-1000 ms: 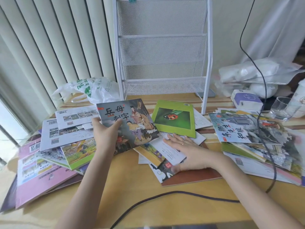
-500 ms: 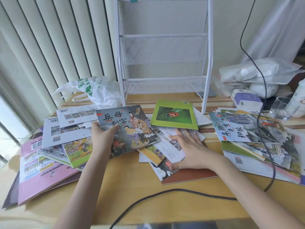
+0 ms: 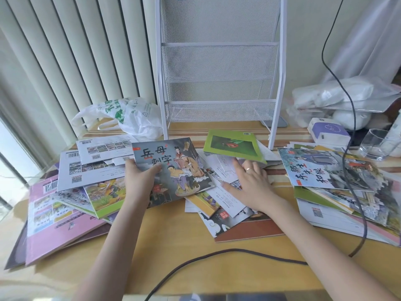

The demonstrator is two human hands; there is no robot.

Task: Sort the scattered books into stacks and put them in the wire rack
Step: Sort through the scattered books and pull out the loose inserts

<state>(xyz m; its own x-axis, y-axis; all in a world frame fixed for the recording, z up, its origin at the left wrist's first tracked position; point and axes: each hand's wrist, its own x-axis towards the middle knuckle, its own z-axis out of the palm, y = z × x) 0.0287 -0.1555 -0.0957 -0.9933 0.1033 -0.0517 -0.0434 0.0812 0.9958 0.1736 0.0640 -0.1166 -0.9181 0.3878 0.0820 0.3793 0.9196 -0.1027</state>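
One grey book [image 3: 171, 170] in left hand [image 3: 138, 181].

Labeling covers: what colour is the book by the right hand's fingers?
Green, with a red-and-green picture; head view.

Bare surface [image 3: 173, 242] is left open at 6 o'clock, crossed only by a black cable [image 3: 217, 254]. The way to the wire rack [image 3: 219, 68] at 12 o'clock is bordered by a green book [image 3: 235, 145] and a plastic bag [image 3: 130, 116]. Book piles [image 3: 65, 203] are spread at 9 and 3 o'clock; a glass [image 3: 374, 146] stands at 2 o'clock.
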